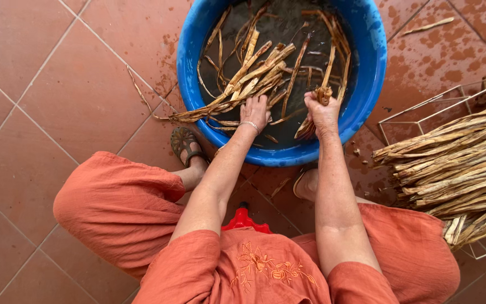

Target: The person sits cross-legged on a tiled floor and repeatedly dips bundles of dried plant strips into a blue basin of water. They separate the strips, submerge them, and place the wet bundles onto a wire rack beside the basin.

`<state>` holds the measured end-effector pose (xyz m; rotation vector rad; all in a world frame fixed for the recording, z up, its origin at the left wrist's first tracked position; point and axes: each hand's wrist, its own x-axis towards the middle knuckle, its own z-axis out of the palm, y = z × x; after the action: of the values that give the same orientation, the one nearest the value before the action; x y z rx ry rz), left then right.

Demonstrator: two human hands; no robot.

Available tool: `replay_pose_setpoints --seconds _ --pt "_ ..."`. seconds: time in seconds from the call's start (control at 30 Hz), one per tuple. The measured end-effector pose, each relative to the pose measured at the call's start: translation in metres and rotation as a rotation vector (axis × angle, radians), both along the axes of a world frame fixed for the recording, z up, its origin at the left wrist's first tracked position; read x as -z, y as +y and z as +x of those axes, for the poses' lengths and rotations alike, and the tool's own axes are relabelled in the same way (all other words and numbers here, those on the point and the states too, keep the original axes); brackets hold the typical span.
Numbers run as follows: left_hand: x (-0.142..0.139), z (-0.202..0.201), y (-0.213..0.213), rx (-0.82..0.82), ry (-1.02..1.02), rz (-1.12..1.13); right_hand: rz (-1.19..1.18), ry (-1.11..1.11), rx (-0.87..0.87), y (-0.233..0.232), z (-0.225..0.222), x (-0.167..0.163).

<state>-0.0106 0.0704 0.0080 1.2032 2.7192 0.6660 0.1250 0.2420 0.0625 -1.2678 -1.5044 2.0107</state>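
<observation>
A round blue basin (193, 39) stands on the tiled floor, filled with dark water and several tan dried plant strips (254, 70). My left hand (256, 111) reaches over the near rim and grips a bundle of these wet strips that hangs over the basin's left edge. My right hand (322, 110) is closed around a folded bunch of strips (324, 93) held just above the water at the basin's near right side. A bracelet sits on my left wrist.
A big heap of dry tan strips (457, 169) lies on a white wire rack (423, 107) to the right. Loose strips (430, 25) lie on wet terracotta tiles. My sandalled feet (185, 143) flank the basin; a red stool (244, 220) is under me.
</observation>
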Motion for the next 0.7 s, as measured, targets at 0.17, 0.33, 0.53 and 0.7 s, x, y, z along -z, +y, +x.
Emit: replay_pose_setpoints --seconds 0.17,0.33,0.53,0.7 --pt "-0.013 0.003 0.000 -0.092 -0.195 -0.100 -0.062 -0.120 -0.045 -0.013 0.001 -0.030" --pt "-0.063 0.016 0.000 -0.049 -0.398 0.184 -0.052 -0.006 -0.057 -0.024 -0.001 -0.063" --pt "-0.123 0.044 0.012 0.052 -0.522 0.294 0.077 0.295 0.105 -0.023 0.004 -0.086" --pt "-0.146 0.053 0.035 0.191 -0.585 0.570 0.025 0.461 0.102 -0.013 0.014 -0.109"
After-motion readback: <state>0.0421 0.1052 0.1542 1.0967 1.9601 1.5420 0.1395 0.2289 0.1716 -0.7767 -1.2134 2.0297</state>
